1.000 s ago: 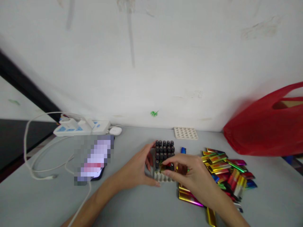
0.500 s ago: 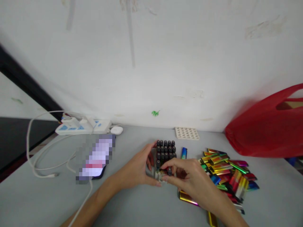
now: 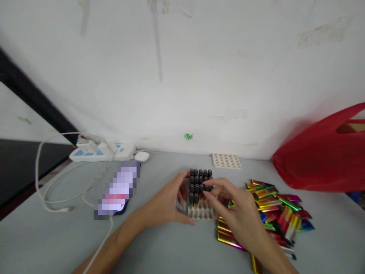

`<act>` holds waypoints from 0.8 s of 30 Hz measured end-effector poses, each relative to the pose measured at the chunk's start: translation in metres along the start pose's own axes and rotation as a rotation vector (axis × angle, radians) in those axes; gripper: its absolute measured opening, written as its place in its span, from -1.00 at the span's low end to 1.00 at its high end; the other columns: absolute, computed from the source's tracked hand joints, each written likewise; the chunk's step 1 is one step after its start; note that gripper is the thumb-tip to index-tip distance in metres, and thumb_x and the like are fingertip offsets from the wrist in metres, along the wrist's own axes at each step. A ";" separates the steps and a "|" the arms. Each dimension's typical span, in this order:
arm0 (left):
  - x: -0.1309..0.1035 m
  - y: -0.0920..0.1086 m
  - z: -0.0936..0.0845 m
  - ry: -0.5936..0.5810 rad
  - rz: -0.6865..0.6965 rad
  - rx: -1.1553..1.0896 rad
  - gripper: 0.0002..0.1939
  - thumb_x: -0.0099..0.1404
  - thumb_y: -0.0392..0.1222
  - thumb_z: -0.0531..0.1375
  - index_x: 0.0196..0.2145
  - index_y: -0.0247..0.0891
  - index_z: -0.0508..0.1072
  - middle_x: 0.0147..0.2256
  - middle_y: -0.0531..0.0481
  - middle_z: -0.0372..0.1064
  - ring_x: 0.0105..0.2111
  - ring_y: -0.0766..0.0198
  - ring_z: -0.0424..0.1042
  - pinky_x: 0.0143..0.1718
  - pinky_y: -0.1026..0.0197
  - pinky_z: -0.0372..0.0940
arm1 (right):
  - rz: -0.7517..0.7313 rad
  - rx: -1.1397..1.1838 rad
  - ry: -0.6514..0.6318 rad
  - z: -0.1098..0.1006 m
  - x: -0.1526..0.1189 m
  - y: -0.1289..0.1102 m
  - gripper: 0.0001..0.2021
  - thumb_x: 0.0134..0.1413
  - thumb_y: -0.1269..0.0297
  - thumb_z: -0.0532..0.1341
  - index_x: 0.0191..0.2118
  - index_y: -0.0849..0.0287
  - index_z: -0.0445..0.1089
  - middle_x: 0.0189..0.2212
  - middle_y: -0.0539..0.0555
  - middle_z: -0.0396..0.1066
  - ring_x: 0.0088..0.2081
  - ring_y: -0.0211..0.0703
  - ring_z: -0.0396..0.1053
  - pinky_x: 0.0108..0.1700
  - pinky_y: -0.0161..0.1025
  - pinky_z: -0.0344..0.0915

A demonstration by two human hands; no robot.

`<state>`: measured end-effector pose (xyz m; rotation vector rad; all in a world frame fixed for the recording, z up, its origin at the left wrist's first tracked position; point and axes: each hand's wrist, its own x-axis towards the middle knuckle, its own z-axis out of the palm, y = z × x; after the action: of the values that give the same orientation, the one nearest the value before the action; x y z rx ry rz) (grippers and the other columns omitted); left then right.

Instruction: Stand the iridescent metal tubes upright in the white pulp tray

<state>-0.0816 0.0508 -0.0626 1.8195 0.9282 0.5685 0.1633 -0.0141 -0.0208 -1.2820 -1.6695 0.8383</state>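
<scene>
My left hand is opened wide, in a curve around the left side of a pale tray with pockets, which lies near the middle of the desk. The thumb is at the near left corner of this tray, and the fingers are at its far left side; how firmly they press, I cannot tell. In the tray, black-topped pieces stand upright in close rows, and in the nearest occupied row I see two of them at the left. The pockets toward the near edge of the desk are bare. My right hand comes over the right side of the tray, with thumb and forefinger only a little apart beside one black top; whether they grip it, I cannot tell. To the right of this hand, toward the right edge of the desk, there is a loose pile of shiny coloured pieces, and some gold pieces lie below the hand, nearer to the near edge. A second pale tray lies flat at the far edge, near the wall. The red bag is at the far right corner, and the phone and the power strip are on the left part.
</scene>
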 end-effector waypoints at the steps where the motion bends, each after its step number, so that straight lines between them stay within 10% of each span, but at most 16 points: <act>1: 0.000 0.000 0.000 -0.001 0.003 -0.002 0.48 -0.08 -0.01 0.73 0.60 -0.06 -0.01 0.26 -0.25 0.37 -0.02 -0.05 0.53 -0.04 -0.06 0.54 | 0.001 -0.019 0.049 -0.002 0.000 0.000 -0.78 0.50 0.07 0.31 0.05 0.06 0.60 -0.47 -0.06 0.50 -0.49 -0.18 0.41 -0.38 -0.25 0.29; 12: 0.000 -0.001 0.001 0.007 0.009 -0.016 0.49 -0.08 -0.01 0.74 0.60 -0.05 0.00 0.17 -0.20 0.43 -0.09 0.00 0.52 -0.11 0.00 0.50 | 0.170 -0.151 -0.061 -0.040 0.010 0.005 -0.57 0.29 -0.01 0.44 -0.51 0.12 0.46 -0.67 -0.10 0.24 -0.59 -0.27 0.11 -0.51 -0.27 -0.06; 18: -0.001 0.001 0.000 0.004 -0.008 0.004 0.49 -0.07 0.03 0.73 0.61 -0.07 -0.01 0.12 -0.16 0.44 -0.11 0.00 0.51 -0.08 -0.02 0.48 | 0.161 -0.237 -0.369 -0.053 0.000 0.009 -0.94 -0.01 0.32 0.57 -0.42 0.04 0.73 -0.68 -0.13 0.33 -0.64 -0.31 0.15 -0.57 -0.31 -0.13; 24: -0.001 0.000 0.001 0.009 0.001 -0.015 0.46 -0.06 0.04 0.73 0.60 -0.05 0.01 0.12 -0.15 0.43 -0.11 0.02 0.50 -0.09 0.01 0.48 | 0.091 -0.477 -0.414 -0.034 -0.014 0.010 -0.76 -0.26 0.50 0.54 -0.49 -0.06 0.71 -0.63 -0.09 0.54 -0.61 -0.21 0.35 -0.48 -0.27 -0.03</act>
<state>-0.0813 0.0496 -0.0630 1.8052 0.9263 0.5831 0.2002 -0.0249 -0.0184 -1.5898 -2.2512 0.8266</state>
